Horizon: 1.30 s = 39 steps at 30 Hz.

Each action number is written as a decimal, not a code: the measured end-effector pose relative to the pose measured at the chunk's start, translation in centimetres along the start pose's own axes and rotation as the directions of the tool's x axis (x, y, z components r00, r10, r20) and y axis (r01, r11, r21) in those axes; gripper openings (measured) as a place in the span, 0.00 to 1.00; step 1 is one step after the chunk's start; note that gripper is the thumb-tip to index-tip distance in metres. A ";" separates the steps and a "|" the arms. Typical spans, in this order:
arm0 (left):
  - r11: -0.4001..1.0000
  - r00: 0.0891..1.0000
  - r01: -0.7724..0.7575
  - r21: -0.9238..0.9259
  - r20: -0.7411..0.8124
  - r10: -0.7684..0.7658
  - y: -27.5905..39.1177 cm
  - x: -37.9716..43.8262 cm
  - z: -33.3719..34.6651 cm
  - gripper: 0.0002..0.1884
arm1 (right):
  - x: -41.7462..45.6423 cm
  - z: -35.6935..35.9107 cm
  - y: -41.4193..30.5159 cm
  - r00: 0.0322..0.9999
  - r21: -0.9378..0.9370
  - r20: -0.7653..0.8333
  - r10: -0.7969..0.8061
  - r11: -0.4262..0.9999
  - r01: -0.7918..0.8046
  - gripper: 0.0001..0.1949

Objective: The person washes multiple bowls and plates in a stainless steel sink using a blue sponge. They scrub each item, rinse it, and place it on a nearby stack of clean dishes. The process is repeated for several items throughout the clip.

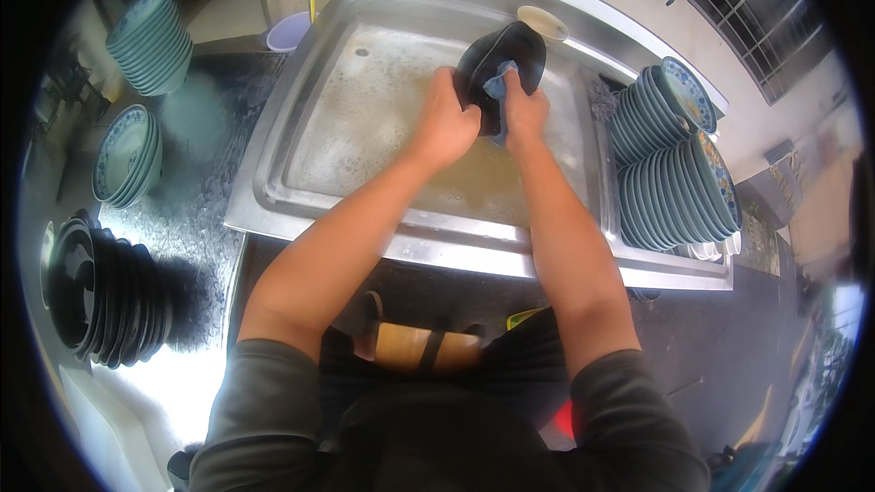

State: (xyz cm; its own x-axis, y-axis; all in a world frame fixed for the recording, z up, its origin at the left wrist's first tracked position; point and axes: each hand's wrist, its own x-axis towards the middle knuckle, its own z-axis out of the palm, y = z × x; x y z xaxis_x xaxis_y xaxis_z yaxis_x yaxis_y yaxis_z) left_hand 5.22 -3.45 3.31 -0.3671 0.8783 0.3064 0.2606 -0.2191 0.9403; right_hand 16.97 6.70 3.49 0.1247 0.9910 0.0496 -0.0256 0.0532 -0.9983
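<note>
Over the stainless steel sink (328, 130) I hold a black bowl (526, 48), tilted up. My left hand (448, 116) grips its left rim, with the thumb on the near side. In my right hand (525, 109) is a blue cloth (502, 80), pressed against the bowl; the fingers behind are hidden. Cloudy, brownish water (492, 174) covers part of the sink floor beneath. Just beyond the bowl a cream-coloured dish (543, 22) rests at the sink's back edge.
Tall stacks of blue-rimmed plates (673, 198) occupy the right drainboard, near a metal scourer (602, 99). On the left stand stacked black bowls (119, 294), pale patterned bowls (130, 157) and a taller bowl stack (154, 41). A lilac basin (288, 31) sits behind.
</note>
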 end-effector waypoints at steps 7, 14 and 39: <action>0.996 0.999 -0.016 -0.086 -0.051 0.012 -0.7 0.4 -0.1 0.24 | 0.6 -0.2 1.5 0.973 0.021 0.228 0.045 0.998 -0.051 0.15; 0.999 0.999 -0.034 0.026 -0.021 0.034 -0.3 0.2 -0.7 0.25 | 1.1 -0.3 1.2 0.985 -0.072 0.146 0.087 0.994 -0.077 0.23; 0.991 0.992 -0.095 0.098 -0.070 0.102 -3.5 1.7 0.1 0.28 | 0.8 -1.1 1.6 0.987 -0.701 0.075 -0.141 0.697 0.153 0.26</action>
State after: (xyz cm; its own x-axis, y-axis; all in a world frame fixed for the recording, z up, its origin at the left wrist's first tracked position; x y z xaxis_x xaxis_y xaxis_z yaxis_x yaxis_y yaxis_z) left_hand 3.81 -1.16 0.48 -0.4000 0.8195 0.4104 0.3804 -0.2590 0.8878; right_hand 18.09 7.49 1.90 0.0520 0.9799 0.1926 0.6965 0.1026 -0.7102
